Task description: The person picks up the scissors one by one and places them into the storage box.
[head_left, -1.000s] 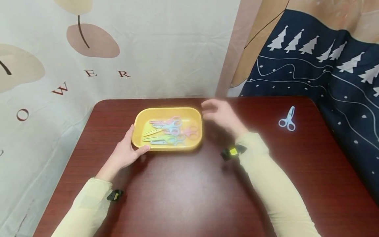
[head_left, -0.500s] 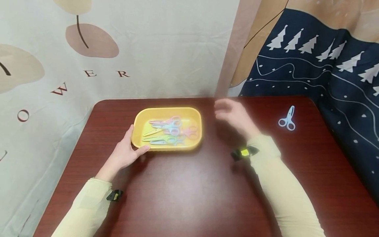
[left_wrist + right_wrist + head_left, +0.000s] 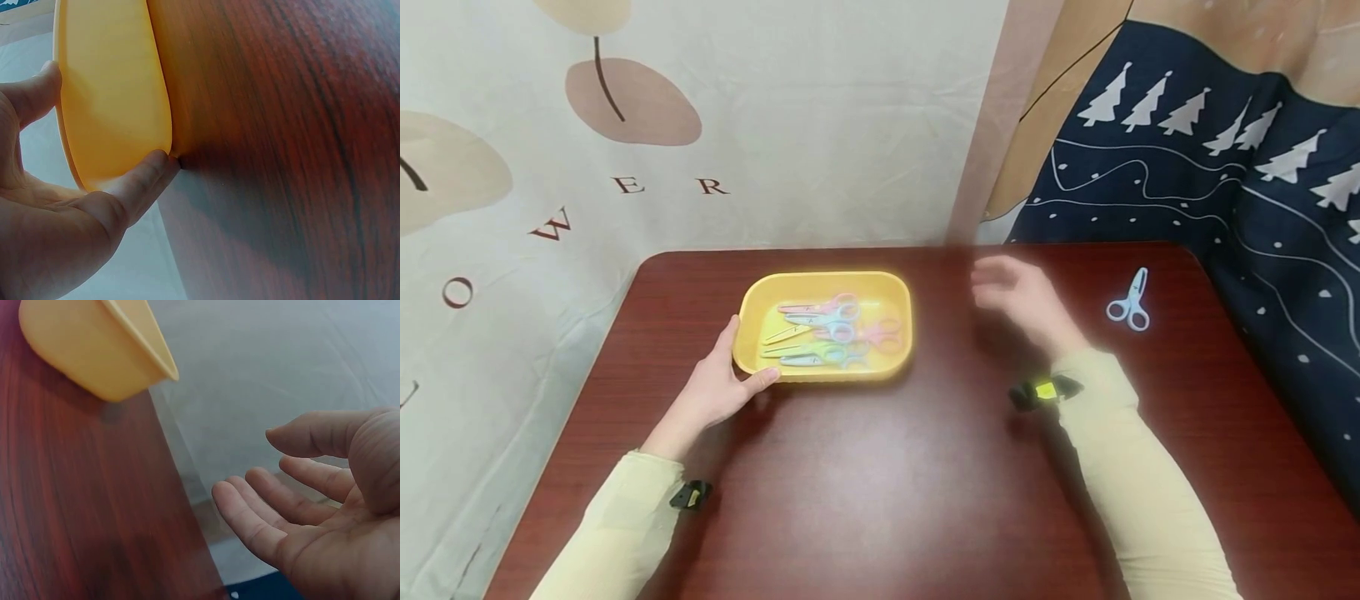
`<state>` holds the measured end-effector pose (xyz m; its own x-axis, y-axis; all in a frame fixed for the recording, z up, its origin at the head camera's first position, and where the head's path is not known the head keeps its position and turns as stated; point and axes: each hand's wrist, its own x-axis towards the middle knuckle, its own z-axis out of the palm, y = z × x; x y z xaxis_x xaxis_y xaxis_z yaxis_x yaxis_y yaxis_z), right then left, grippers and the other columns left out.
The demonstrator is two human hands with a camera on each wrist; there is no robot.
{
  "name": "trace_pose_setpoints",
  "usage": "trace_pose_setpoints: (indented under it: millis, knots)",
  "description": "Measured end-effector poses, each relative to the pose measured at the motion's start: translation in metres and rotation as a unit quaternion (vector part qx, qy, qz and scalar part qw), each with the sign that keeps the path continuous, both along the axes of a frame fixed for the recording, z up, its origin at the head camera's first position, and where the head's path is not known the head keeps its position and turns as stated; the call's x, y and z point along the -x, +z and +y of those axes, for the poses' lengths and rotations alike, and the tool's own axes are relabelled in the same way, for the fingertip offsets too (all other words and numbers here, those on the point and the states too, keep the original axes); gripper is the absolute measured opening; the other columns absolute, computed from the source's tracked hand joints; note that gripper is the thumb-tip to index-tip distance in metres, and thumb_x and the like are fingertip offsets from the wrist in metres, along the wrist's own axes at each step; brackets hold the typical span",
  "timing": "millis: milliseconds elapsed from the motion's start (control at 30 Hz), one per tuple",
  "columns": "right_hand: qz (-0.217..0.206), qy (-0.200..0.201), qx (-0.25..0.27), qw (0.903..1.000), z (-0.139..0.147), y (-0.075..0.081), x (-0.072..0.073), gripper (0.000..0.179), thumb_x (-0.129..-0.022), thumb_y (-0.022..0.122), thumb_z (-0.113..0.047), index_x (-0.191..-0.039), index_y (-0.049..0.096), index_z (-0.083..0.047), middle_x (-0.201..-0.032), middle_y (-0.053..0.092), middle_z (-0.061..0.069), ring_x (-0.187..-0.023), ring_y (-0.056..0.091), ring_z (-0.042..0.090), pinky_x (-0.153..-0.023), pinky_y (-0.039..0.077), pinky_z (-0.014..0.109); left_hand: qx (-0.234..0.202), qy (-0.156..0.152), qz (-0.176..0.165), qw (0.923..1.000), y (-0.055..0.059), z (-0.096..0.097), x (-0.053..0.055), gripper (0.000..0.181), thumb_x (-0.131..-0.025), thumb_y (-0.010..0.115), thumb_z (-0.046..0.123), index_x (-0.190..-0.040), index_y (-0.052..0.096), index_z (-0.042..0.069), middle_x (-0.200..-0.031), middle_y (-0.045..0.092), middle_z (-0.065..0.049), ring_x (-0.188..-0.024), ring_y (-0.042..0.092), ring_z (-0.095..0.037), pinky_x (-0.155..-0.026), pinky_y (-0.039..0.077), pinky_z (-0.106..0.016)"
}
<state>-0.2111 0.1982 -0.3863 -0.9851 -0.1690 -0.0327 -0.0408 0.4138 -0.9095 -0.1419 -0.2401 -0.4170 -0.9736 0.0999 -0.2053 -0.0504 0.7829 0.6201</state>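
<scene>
At its left end, my left hand (image 3: 711,387) holds a yellow plastic tray (image 3: 880,287) on the table, thumb at the near corner and fingers along the side. The left wrist view shows the left hand (image 3: 81,212) with thumb and fingers against the tray's wall (image 3: 115,81). Several pastel scissors (image 3: 835,332) in pink, blue, yellow and green lie inside it. My right hand (image 3: 1018,296) is above the table, right of the tray and apart from it. In the right wrist view the right hand (image 3: 312,512) is empty, fingers loosely bent.
A light blue pair of scissors (image 3: 1129,303) lies alone on the right of the dark red-brown table (image 3: 880,483). A pale printed cloth (image 3: 835,125) hangs behind the table, and a navy cloth with white trees (image 3: 1150,183) hangs at the right.
My right hand has moved right, away from the tray and toward the lone blue scissors. My left hand and the tray have stayed in place.
</scene>
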Motion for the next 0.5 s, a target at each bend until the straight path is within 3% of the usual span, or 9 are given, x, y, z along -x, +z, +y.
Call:
trace_pose_setpoints:
  millis: [500]
  knots:
    - [-0.027, -0.044, -0.032, 0.9982, 0.037, -0.01, -0.01, 0.052, -0.096, 0.074, -0.025, -0.145, 0.058, -0.022, -0.142, 0.062, 0.005, -0.13, 0.057, 0.025, -0.109, 0.047, 0.053, -0.001, 0.002, -0.002, 1.0, -0.001, 0.0, -0.001, 0.112, -0.094, 0.075, 0.039, -0.163, -0.004, -0.003, -0.167, 0.014, -0.031, -0.149, 0.027, -0.052, -0.117, 0.027, -0.067]
